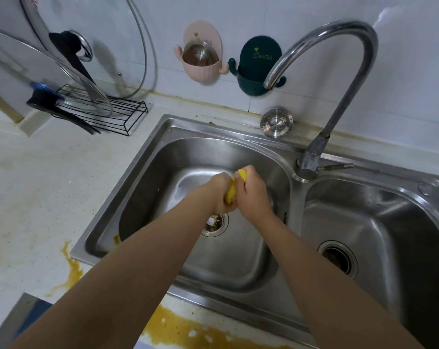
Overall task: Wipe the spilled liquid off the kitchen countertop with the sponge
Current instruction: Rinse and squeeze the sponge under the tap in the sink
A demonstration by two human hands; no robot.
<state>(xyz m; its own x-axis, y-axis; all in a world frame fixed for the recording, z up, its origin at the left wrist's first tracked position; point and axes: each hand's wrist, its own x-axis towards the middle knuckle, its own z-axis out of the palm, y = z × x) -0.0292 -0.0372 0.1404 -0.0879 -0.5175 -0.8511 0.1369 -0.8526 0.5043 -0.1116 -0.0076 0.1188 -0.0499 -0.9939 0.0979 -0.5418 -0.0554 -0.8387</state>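
Most of the yellow sponge [234, 187] is hidden inside the fists, with only a strip showing, its length running up and away from me. The left hand [222, 196] and right hand [252, 195] both squeeze it tight above the left basin of the sink [143, 157]. Brownish-yellow spill [178, 326] still lies on the countertop [37, 185] along the front edge.

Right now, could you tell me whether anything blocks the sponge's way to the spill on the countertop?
Nothing visible: both hands hold the sponge over the left sink basin, and only the sink's front rim lies before the spill.
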